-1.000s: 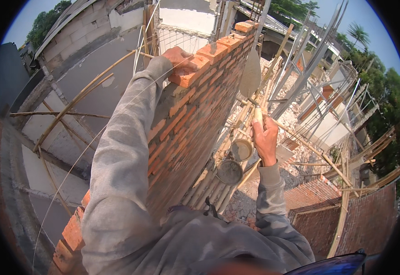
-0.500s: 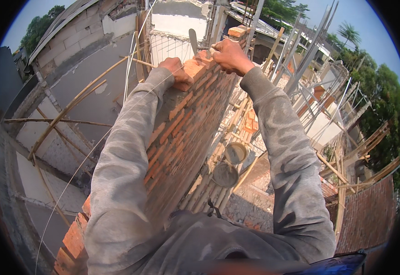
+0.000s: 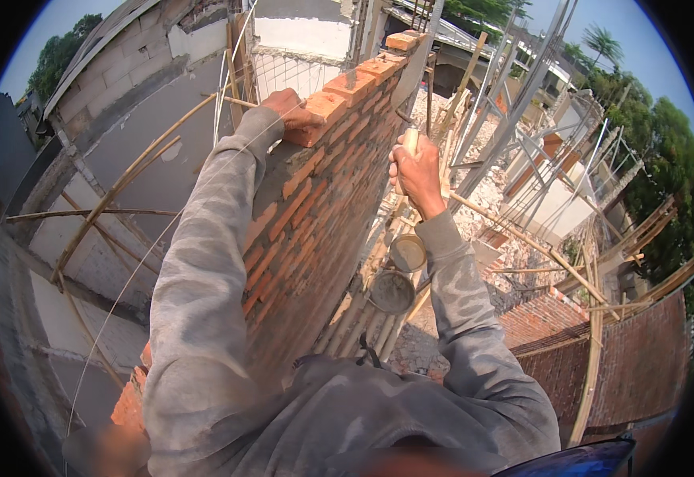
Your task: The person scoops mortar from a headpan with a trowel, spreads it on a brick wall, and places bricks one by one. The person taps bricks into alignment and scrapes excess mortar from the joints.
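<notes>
My left hand [image 3: 289, 110] is closed on the near end of an orange brick [image 3: 327, 106], which lies on top of a brick wall [image 3: 315, 207]. Several more bricks run along the wall's top beyond it, including a brick [image 3: 351, 84] right behind the held one. My right hand [image 3: 418, 173] is wrapped around the pale wooden handle of a trowel [image 3: 411, 141]. It is to the right of the wall, with the trowel's grey blade pointing up and away alongside the wall's right face.
Below right of the wall, two round buckets [image 3: 392, 292] stand by a platform of bamboo poles [image 3: 345, 330]. A thin string [image 3: 124, 290] crosses on the left, near bent bamboo poles [image 3: 128, 179]. Steel bars [image 3: 514, 103] and rubble are at the right.
My right hand has moved from above the wall's top down to its right side, taking the trowel along. My left hand stays at the brick, slightly farther left in view.
</notes>
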`<state>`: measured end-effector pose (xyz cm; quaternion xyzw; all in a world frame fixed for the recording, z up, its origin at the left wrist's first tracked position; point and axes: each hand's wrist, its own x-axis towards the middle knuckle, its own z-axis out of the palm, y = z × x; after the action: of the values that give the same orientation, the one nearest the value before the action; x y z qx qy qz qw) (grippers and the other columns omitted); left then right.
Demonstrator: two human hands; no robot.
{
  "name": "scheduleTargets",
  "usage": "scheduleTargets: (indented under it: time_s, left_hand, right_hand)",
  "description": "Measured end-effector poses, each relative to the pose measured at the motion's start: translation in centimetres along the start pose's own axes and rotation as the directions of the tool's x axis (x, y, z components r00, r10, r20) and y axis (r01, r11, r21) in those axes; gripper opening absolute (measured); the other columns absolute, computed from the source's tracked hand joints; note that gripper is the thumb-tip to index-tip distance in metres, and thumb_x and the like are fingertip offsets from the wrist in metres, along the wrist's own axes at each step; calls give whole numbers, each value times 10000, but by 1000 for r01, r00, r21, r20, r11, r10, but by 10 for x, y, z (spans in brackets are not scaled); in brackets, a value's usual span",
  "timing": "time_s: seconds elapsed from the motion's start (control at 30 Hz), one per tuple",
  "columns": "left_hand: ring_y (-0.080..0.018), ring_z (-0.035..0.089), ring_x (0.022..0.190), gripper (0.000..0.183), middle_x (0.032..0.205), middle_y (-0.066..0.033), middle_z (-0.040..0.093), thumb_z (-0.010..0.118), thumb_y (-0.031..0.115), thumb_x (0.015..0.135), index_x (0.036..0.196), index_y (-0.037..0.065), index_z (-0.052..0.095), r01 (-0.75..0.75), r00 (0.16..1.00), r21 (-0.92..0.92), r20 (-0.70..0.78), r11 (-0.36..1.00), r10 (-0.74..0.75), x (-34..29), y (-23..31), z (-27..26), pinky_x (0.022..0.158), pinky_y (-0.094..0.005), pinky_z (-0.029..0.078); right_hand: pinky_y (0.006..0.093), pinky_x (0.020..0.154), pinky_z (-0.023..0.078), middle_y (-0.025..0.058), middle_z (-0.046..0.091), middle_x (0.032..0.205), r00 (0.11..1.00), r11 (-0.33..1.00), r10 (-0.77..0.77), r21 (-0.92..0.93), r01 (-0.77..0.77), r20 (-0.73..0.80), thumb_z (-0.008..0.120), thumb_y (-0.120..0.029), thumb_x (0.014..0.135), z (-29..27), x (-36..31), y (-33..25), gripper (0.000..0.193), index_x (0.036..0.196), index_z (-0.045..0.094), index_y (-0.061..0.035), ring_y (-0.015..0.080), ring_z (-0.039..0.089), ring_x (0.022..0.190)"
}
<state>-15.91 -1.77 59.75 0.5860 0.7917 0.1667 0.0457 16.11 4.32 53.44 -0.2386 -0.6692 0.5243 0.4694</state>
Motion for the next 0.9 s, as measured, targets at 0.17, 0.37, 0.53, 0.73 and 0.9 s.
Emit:
scheduleTargets:
  time_s: [0.17, 0.37, 0.53, 0.73, 0.9]
  left_hand:
    - [-312, 785, 1007, 602, 1014, -219, 823, 930, 500, 722, 896, -68, 828, 93, 994, -196, -37, 976, -102, -4, -6, -2, 881, -398, 587]
    - [-277, 751, 802, 603, 855, -173, 788, 914, 582, 639, 730, 1, 782, 81, 992, -207, -74, 975, -98, -1, -6, 0, 734, -398, 583]
    - [-310, 750, 883, 608, 946, -222, 805, 918, 494, 725, 906, -80, 829, 119, 993, -192, -2, 974, -122, -6, 0, -6, 855, -404, 581]
    - [-400, 778, 1072, 843, 1294, -331, 734, 893, 516, 732, 1224, -153, 751, 117, 991, -197, 84, 973, -102, -11, 5, -12, 944, -450, 606]
    - [-395, 778, 1137, 1011, 1449, -332, 675, 853, 529, 762, 1492, -128, 611, -10, 1000, -21, -14, 1000, 10, -18, -9, -30, 988, -420, 605]
  right_hand:
    - [294, 448, 481, 55, 648, 796, 956, 959, 281, 17, -283, 87, 685, -110, 1021, 30, -77, 74, 143, 1085, 632, 6, 124, 616, 542]
    - [443, 559, 549, 193, 688, 782, 971, 964, 114, -258, -57, 212, 683, -119, 1029, 96, -165, 64, 262, 1062, 574, 118, 277, 743, 639]
    - [493, 664, 573, 334, 683, 853, 900, 915, -142, -293, 278, 411, 728, -62, 982, 98, -269, 60, 497, 1344, 480, 171, 506, 750, 805]
    - [503, 705, 565, 271, 702, 905, 953, 936, -123, -286, 205, 278, 770, -72, 937, 47, -270, 87, 543, 1393, 516, 76, 485, 720, 794]
    - [572, 785, 535, 304, 676, 879, 983, 828, 69, -559, 39, 171, 750, -208, 934, -53, -239, 149, 315, 1073, 619, 42, 524, 699, 899]
